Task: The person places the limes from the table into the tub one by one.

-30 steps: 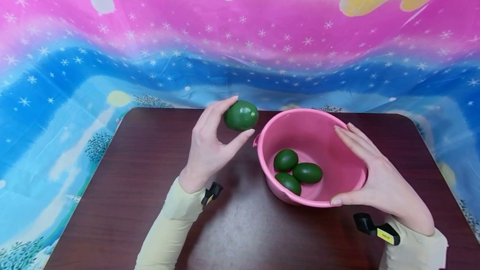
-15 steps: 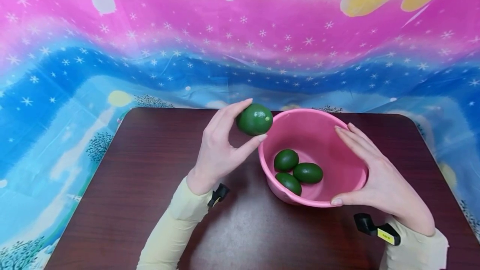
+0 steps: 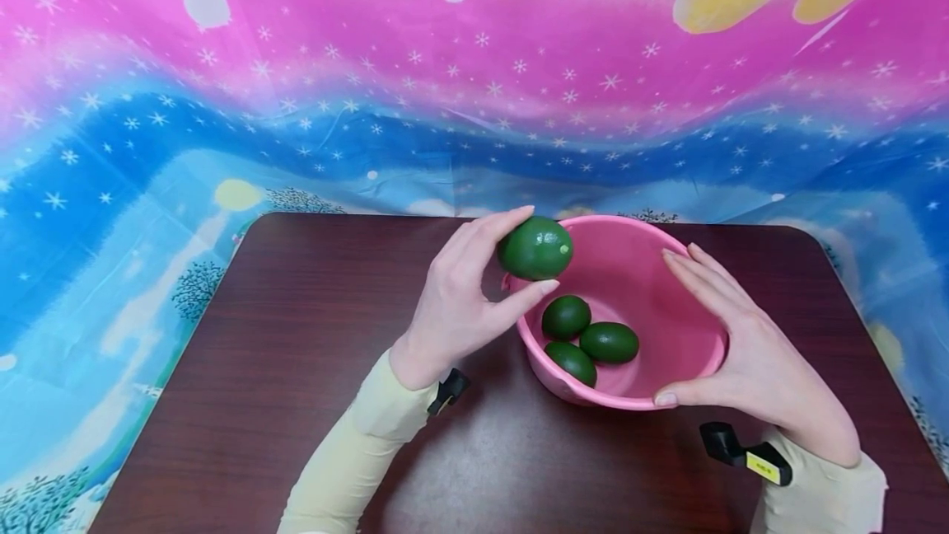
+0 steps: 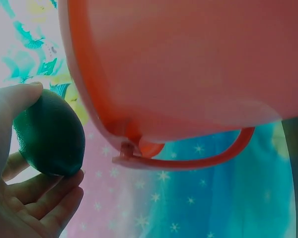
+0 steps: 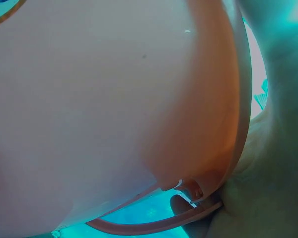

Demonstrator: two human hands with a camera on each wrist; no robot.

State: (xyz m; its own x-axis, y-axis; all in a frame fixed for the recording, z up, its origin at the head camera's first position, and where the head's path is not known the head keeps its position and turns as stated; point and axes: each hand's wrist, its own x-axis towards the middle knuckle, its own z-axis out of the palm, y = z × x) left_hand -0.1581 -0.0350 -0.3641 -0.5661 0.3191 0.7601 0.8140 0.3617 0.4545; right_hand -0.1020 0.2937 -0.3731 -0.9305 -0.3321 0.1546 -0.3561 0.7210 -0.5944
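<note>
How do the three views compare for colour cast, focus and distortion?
Head view: evenly lit and sharp, with natural colours, though the table edge bows from wide-angle distortion. Left wrist view: dim, with the bucket looking orange-red and the lime dark and soft. Right wrist view: the bucket fills the frame, washed-out and blurred.

Head view looking down, both wrist views close beside pink bucket [image 3: 697, 353]

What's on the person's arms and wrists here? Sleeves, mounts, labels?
Both hands are bare: left hand, right hand. Each arm wears a pale yellow long sleeve ending at the wrist. A small black device sits at the left wrist; the right one is black with a yellow label. No cables visible.
</note>
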